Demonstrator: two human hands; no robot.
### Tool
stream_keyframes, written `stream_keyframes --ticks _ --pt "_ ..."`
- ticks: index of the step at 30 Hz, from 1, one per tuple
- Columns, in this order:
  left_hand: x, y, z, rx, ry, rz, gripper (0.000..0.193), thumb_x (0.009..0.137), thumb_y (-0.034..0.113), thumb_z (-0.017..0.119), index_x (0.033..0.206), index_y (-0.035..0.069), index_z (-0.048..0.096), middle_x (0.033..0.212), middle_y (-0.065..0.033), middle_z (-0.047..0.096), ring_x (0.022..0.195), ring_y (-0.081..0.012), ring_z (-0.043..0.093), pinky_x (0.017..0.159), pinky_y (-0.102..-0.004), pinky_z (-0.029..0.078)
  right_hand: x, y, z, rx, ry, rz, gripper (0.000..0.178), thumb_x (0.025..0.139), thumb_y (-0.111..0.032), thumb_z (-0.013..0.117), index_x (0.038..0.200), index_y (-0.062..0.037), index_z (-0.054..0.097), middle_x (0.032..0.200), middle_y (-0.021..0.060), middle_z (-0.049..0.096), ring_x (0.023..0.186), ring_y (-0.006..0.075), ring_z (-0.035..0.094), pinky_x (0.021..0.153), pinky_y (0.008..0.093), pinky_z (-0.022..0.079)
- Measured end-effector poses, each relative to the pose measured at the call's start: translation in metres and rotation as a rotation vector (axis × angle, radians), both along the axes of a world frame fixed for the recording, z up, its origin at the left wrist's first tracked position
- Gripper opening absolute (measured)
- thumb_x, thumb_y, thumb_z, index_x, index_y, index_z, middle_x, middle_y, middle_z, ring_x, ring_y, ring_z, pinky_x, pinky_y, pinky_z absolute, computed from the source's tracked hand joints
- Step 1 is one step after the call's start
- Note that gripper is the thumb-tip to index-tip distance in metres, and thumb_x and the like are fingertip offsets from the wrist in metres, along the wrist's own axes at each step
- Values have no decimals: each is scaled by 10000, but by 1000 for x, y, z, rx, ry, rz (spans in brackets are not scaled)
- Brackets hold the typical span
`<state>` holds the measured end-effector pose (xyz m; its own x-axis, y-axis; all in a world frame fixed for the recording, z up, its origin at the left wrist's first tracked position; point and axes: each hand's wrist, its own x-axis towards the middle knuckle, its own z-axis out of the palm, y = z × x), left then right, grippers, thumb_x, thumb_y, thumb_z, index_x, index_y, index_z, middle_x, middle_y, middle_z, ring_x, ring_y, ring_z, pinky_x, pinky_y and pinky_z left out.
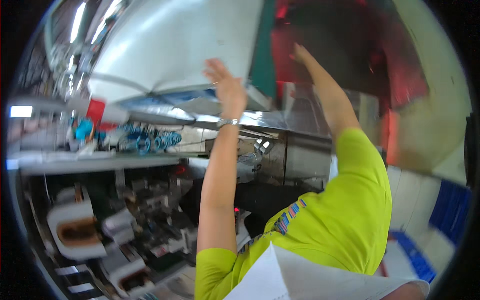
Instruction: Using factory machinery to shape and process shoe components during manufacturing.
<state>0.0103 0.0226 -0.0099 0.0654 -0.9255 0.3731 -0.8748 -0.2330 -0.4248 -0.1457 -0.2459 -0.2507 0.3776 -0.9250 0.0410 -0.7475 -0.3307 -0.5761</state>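
Observation:
My left hand [229,90] is raised in front of a large pale, glossy panel [185,40]. Its fingers are stretched out with nothing in them, and a metal band circles the wrist. Farther right, my right hand [301,54] reaches to the edge of a dark opening [340,45] lit red from within. That hand is blurred and seen partly edge-on, so its fingers cannot be made out. A dark green strip [263,55] runs between the panel and the opening. Whether either hand touches a surface cannot be told.
A grey pole with a red band [95,110] juts in from the left. Below it, a shelf [100,162] bears blue coiled things [155,140]. Machine parts [80,230] crowd the lower left. White paper [280,275] lies close at the bottom; blue crates [450,210] stand right.

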Motion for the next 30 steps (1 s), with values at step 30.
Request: stream_keyframes --ticks 30 --pt "6 450 -77 -1088 1588 511 186 824 32 501 1003 24 549 914 -42 606 844 -135 569 775 -243 437 355 509 119 164 41 1404 547 752 -458 560 1028 14 574 1005 207 578 957 323 553 812 400 423"
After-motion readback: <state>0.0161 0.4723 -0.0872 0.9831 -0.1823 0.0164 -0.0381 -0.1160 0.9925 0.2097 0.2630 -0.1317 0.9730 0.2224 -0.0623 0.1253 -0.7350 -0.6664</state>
